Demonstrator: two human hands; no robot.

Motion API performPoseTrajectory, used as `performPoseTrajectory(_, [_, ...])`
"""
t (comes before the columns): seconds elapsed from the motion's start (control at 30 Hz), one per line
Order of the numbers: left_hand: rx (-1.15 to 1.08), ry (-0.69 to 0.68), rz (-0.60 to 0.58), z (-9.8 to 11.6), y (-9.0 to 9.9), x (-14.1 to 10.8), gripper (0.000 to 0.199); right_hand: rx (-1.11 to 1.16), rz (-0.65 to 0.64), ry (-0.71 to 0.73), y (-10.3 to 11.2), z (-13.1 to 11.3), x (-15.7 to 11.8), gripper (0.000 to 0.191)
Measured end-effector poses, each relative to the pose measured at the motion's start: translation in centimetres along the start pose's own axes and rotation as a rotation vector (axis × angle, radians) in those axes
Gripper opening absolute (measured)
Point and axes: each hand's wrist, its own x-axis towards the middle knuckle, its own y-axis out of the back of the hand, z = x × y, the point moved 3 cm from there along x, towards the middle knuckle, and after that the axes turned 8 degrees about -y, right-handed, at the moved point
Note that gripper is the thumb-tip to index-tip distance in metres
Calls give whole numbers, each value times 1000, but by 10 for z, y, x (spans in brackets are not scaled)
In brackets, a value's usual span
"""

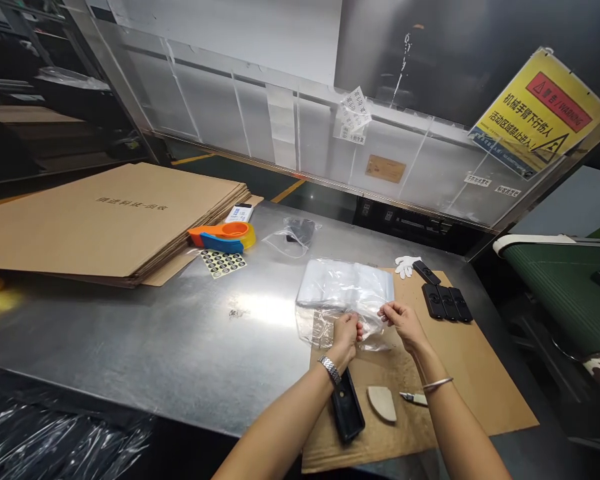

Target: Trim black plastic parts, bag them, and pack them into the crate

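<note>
A clear plastic bag [305,323] spreads under both hands at the near edge of a stack of white packing sheets or bags [345,283]. My left hand [349,333], with a watch at its wrist, is closed on the clear plastic. My right hand [403,323], wearing a bangle, pinches the plastic at its right side. Below my left wrist lies a long black plastic tray-like part [347,410]. Beside it are a beige quarter-round piece [381,404] and a utility knife [414,399], partly behind my right forearm.
A cardboard sheet [485,380] covers the metal table's right part. On it sit several black blocks [447,302] and a white glove [407,265]. At left are stacked cardboard [105,227], a tape dispenser [225,237] and a sticker sheet [223,264]. A green conveyor [570,287] stands right.
</note>
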Motion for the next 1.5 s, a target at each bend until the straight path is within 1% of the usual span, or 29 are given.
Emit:
performPoseTrajectory(0.07, [-25, 33, -26, 3, 0, -11, 17, -1, 13, 2, 2, 0, -2, 33])
performPoseTrajectory(0.17, [-71, 61, -83, 10, 4, -36, 9, -24, 81, 11, 1, 0, -6, 27])
performPoseTrajectory(0.23, [-79, 65, -116, 15, 8, -52, 12, -45, 121, 17, -2, -2, -8, 26])
performPoseTrajectory(0.3, [-64, 57, -151, 19, 12, -63, 15, -63, 135, 33, -7, -6, -13, 26])
performPoseTrajectory(0.37, [-37, 22, -191, 20, 14, -68, 20, -82, 120, 68, -15, -12, -20, 25])
performPoseTrajectory(0.43, [0, -49, -227, 20, 14, -68, 29, -101, 84, 111, -23, -18, -31, 22])
performPoseTrajectory(0.53, [87, -209, -223, 19, 20, -65, 36, -109, 38, 154, -32, -19, -49, 19])
performPoseTrajectory(0.6, [181, -332, -182, 18, 31, -64, 35, -95, 59, 152, -34, -13, -59, 19])
performPoseTrajectory(0.67, [306, -466, -140, 18, 44, -68, 30, -82, 114, 144, -35, -7, -68, 18])
performPoseTrajectory(0.73, [413, -594, -96, 19, 58, -75, 20, -93, 135, 158, -40, -5, -79, 16])
performPoseTrajectory(0.77, [488, -686, -83, 20, 64, -80, 14, -108, 117, 178, -44, -6, -85, 15])
performPoseTrajectory(0.8, [590, -806, -86, 21, 68, -85, 11, -125, 85, 204, -49, -8, -92, 14])
performPoseTrajectory(0.87, [829, -1062, -139, 23, 75, -95, 12, -149, 14, 255, -58, -13, -104, 15])
performPoseTrajectory(0.9, [942, -1167, -175, 24, 79, -98, 12, -156, -3, 272, -60, -15, -111, 14])
performPoseTrajectory(0.93, [1031, -1240, -196, 25, 84, -99, 14, -172, 7, 277, -61, -14, -117, 13])
performPoseTrajectory(0.97, [1082, -1271, -189, 28, 91, -97, 17, -207, 48, 270, -61, -11, -123, 12])
performPoseTrajectory(1.03, [1113, -1266, -91, 35, 107, -92, 19, -360, 182, 216, -57, 0, -136, 15])
performPoseTrajectory(1.07, [1136, -1264, -27, 38, 116, -90, 21, -478, 241, 166, -57, 8, -143, 19])
performPoseTrajectory(1.1, [1161, -1253, 26, 41, 123, -87, 21, -608, 272, 105, -57, 17, -150, 24])
performPoseTrajectory(1.13, [1191, -1235, 59, 43, 128, -86, 21, -730, 268, 43, -59, 26, -156, 29])
performPoseTrajectory(1.17, [1227, -1211, 68, 43, 132, -85, 20, -829, 237, -11, -62, 34, -161, 32])
performPoseTrajectory(1.23, [1303, -1151, 45, 39, 135, -85, 18, -932, 154, -79, -68, 47, -168, 29])
performPoseTrajectory(1.3, [1364, -1094, 25, 33, 135, -86, 17, -949, 116, -114, -71, 53, -172, 24])
performPoseTrajectory(1.4, [1406, -1029, 34, 26, 137, -88, 20, -894, 100, -136, -65, 56, -174, 25])
performPoseTrajectory(1.5, [1403, -988, 27, 24, 138, -88, 23, -676, 34, -122, -55, 52, -178, 28])
